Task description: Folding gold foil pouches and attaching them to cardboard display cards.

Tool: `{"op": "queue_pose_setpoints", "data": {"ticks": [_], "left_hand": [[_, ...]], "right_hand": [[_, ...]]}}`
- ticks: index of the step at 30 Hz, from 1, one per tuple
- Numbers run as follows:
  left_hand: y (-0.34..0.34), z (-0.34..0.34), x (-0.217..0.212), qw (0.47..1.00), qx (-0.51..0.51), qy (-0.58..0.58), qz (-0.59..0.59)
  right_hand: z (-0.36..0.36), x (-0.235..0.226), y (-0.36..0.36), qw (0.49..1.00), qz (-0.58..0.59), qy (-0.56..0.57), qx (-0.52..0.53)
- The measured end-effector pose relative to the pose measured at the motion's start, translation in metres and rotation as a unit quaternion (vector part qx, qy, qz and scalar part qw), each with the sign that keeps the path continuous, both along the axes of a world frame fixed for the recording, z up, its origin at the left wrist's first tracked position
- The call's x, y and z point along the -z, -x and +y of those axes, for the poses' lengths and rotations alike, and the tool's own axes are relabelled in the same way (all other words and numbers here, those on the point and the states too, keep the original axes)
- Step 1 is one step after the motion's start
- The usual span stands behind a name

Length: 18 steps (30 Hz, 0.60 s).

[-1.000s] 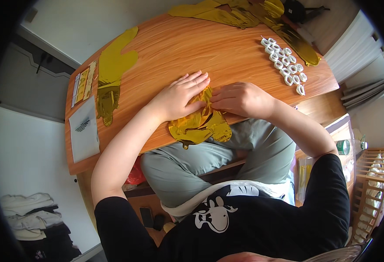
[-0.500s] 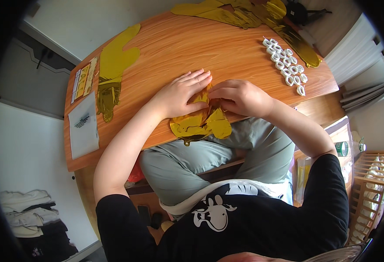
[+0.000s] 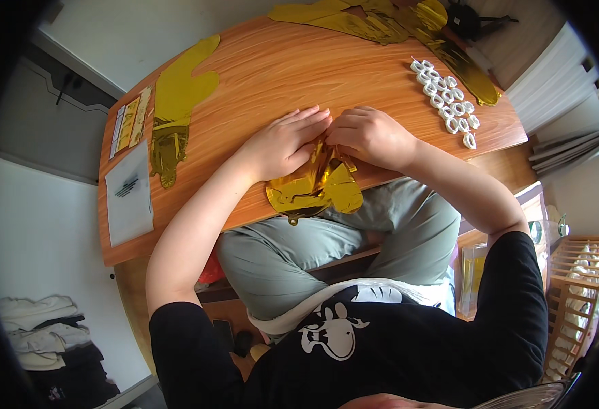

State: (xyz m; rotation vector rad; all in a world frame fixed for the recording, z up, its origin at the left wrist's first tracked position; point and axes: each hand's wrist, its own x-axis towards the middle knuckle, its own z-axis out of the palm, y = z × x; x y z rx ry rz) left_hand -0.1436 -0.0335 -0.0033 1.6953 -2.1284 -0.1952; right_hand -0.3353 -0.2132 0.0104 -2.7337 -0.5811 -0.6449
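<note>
Near the middle of the frame, at the near edge of the round wooden surface [image 3: 279, 68], lies a crumpled gold foil balloon [image 3: 316, 191], partly hanging over the edge. The left hand [image 3: 282, 143] lies flat, fingers spread, pressing on its upper part. The right hand [image 3: 367, 136] has its grip closed, pinching the foil. A flat gold foil balloon [image 3: 173, 116] lies at the upper left, beside a white paper sheet [image 3: 129, 198]. Small white rings [image 3: 446, 102] lie in rows at the upper right.
</note>
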Motion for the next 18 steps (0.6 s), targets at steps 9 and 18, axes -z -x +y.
{"op": "queue_pose_setpoints", "data": {"ticks": [9, 18], "left_hand": [[0.001, 0.0, -0.001, 1.0, -0.015, -0.007, 0.016], [-0.002, 0.001, 0.001, 1.0, -0.002, 0.0, 0.01]], "right_hand": [[0.008, -0.009, 0.004, 0.986, 0.11, -0.116, 0.038], [-0.004, 0.002, 0.0, 0.998, 0.038, -0.057, 0.001]]}}
